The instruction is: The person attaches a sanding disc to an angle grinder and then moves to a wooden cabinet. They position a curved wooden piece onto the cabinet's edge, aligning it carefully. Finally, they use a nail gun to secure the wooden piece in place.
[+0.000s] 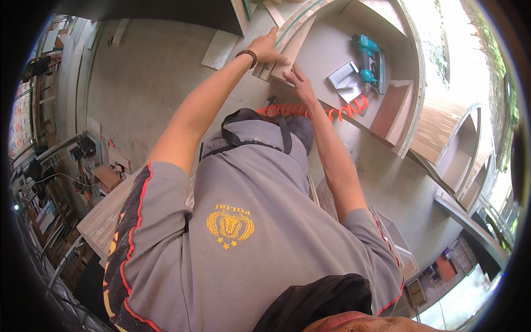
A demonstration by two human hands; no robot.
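A curved wooden cabinet frame lies ahead of me, its layered rim bending round a pale back panel. Along its left side runs a narrow wooden board. My left hand is closed over the near end of that side, its thumb on the board and a finger along the outer rim. Close by, my right hand pinches the board's near end with thumb and fingers. Inside the frame, to the right of both hands, rest a teal nail gun and an open silvery box.
A red coiled air hose runs from the nail gun past my right wrist. More curved wooden frames stand at the right. A pale offcut lies on the concrete floor, and a dark panel is at the far left.
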